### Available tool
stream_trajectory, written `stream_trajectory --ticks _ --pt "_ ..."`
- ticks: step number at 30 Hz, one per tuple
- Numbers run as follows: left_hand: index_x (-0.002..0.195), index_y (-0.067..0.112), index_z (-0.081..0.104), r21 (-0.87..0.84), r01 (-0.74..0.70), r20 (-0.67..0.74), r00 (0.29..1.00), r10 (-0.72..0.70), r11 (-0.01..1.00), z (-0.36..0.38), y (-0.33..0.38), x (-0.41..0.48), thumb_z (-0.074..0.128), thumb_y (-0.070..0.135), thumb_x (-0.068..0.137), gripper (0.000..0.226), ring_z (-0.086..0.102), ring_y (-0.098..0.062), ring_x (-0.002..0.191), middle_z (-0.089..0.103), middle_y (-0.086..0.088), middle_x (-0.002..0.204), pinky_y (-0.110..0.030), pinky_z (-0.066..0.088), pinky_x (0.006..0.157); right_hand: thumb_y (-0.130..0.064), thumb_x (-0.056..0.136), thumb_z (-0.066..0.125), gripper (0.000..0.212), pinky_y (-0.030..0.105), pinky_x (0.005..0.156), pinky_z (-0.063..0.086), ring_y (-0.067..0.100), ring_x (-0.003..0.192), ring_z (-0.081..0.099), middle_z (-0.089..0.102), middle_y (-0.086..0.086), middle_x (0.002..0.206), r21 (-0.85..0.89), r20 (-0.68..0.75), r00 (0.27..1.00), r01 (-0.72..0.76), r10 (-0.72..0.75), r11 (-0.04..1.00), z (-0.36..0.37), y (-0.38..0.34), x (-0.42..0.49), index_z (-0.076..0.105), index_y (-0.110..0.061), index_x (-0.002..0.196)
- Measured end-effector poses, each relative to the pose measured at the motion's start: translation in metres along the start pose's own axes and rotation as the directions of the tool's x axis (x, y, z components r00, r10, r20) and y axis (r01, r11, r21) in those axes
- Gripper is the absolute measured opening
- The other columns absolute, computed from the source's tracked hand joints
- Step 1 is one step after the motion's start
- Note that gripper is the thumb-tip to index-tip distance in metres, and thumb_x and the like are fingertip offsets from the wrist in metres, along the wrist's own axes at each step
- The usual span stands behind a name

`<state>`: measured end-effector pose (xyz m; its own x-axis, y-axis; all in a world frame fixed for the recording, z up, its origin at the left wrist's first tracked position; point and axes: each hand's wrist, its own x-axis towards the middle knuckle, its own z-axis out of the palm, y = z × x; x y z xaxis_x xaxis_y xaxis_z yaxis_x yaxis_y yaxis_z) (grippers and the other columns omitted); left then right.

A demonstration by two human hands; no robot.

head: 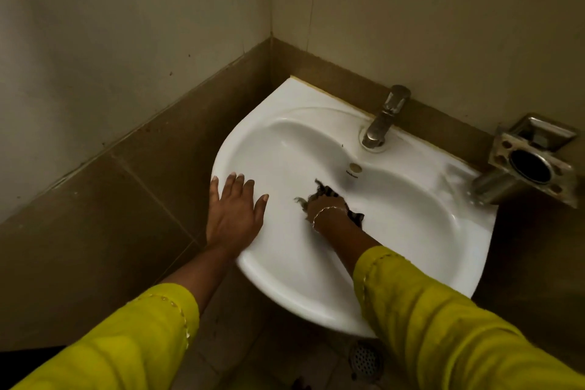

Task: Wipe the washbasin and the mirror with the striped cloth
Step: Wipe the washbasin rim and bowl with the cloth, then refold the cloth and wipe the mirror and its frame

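Observation:
A white washbasin (411, 199) is mounted in the corner of a tiled wall. My left hand (235, 209) lies flat on its left rim, fingers spread and straight. Down inside the bowl, my right hand (326, 209) holds the dark striped cloth (326, 191) bunched against the porcelain; the cloth's frayed ends stick out beyond the fingers. Most of the right hand's fingers are hidden by the cloth and wrist. A thin bracelet sits on the right wrist. No mirror is in view.
A metal tap (384, 119) stands at the back rim of the basin. A metal holder (531, 161) with a round cup opening is fixed to the wall on the right. A floor drain (365, 359) lies under the basin.

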<state>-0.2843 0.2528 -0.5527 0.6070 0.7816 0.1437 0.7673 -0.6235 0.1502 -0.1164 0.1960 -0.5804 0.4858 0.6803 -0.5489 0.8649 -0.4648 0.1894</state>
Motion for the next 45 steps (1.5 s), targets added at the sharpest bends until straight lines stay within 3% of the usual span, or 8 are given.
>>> stream_trajectory --ticks 13,17,22,25,28,33,38,45 --pt "0.116 0.003 0.060 -0.016 0.008 0.035 0.999 -0.007 1.000 0.000 0.000 0.000 0.018 0.047 0.085 0.069 0.047 -0.033 0.128 0.058 -0.022 0.128 -0.042 0.002 0.109 -0.033 0.095 0.043 0.037 0.042 0.101 0.037 0.030 0.121 0.049 0.054 0.010 0.129 -0.113 0.075 0.973 0.226 -0.219 0.967 0.007 0.046 -0.082 0.054 -0.009 0.122" --pt "0.115 0.003 0.061 -0.019 0.008 0.049 0.999 -0.008 1.000 -0.001 -0.001 0.000 0.018 0.046 0.085 0.068 0.049 -0.034 0.126 0.059 -0.022 0.127 -0.041 0.002 0.109 -0.034 0.093 0.048 0.036 0.032 0.094 0.041 0.029 0.116 0.053 0.059 0.006 0.123 0.327 0.043 0.998 0.031 -0.047 0.945 0.004 0.090 -0.082 0.055 -0.019 0.126" --pt "0.111 0.003 0.064 -0.025 0.011 0.069 0.998 -0.009 1.000 0.001 -0.001 0.001 0.022 0.045 0.085 0.064 0.053 -0.035 0.122 0.062 -0.023 0.122 -0.044 0.007 0.108 0.003 0.095 0.038 0.039 0.026 0.075 0.048 0.019 0.088 0.060 0.063 0.005 0.105 0.991 -0.016 0.994 0.002 0.104 0.135 -0.006 0.132 -0.113 0.056 -0.016 0.124" --pt "0.113 0.003 0.063 -0.061 0.023 0.033 0.999 -0.021 0.998 0.001 -0.003 0.000 0.021 0.047 0.085 0.067 0.051 -0.035 0.124 0.061 -0.022 0.124 -0.045 0.009 0.109 0.008 0.086 0.051 0.043 0.029 0.066 0.057 0.022 0.080 0.069 0.070 0.010 0.095 0.886 -0.003 1.000 -0.008 -0.024 -0.463 0.004 0.140 -0.120 0.053 -0.006 0.127" --pt "0.114 0.002 0.062 -0.091 0.030 0.067 0.997 -0.024 0.995 -0.003 -0.001 -0.001 0.021 0.047 0.084 0.068 0.052 -0.036 0.123 0.061 -0.023 0.123 -0.052 0.017 0.109 -0.004 0.032 0.092 0.071 0.035 0.061 0.058 0.029 0.076 0.071 0.073 0.018 0.087 0.657 -0.112 0.990 0.012 -0.081 -0.754 0.011 0.136 -0.124 0.071 -0.001 0.099" --pt "0.109 0.000 0.064 -0.129 0.009 0.166 0.986 0.013 0.992 -0.016 0.006 -0.005 0.017 0.055 0.089 0.075 0.060 -0.037 0.112 0.068 -0.023 0.111 -0.043 0.006 0.110 -0.018 0.015 0.094 0.064 0.038 0.058 0.059 0.029 0.071 0.072 0.073 0.016 0.079 0.330 -0.244 0.970 0.083 0.000 -0.940 -0.003 0.121 -0.156 0.076 -0.004 0.075" --pt "0.120 0.010 0.055 -0.384 -0.292 -0.168 0.955 0.245 0.876 -0.081 0.067 -0.010 0.020 0.057 0.092 0.065 0.053 -0.027 0.123 0.065 -0.012 0.119 -0.038 0.014 0.111 -0.029 0.032 0.096 0.076 0.052 0.073 0.056 0.038 0.094 0.068 0.068 0.024 0.106 0.157 -0.344 0.939 0.068 0.010 -0.985 -0.023 0.105 -0.175 0.072 0.000 0.098" --pt "0.144 0.021 0.024 -0.377 -0.656 -0.265 0.753 0.602 0.654 -0.152 0.147 -0.021 0.037 0.068 0.081 0.080 0.002 -0.001 0.141 0.013 0.014 0.150 -0.020 -0.010 0.116 -0.012 0.020 0.096 0.074 0.049 0.066 0.058 0.037 0.085 0.070 0.070 0.024 0.098 0.110 -0.414 0.908 0.118 0.062 -0.987 -0.053 0.095 -0.197 0.074 0.003 0.089"
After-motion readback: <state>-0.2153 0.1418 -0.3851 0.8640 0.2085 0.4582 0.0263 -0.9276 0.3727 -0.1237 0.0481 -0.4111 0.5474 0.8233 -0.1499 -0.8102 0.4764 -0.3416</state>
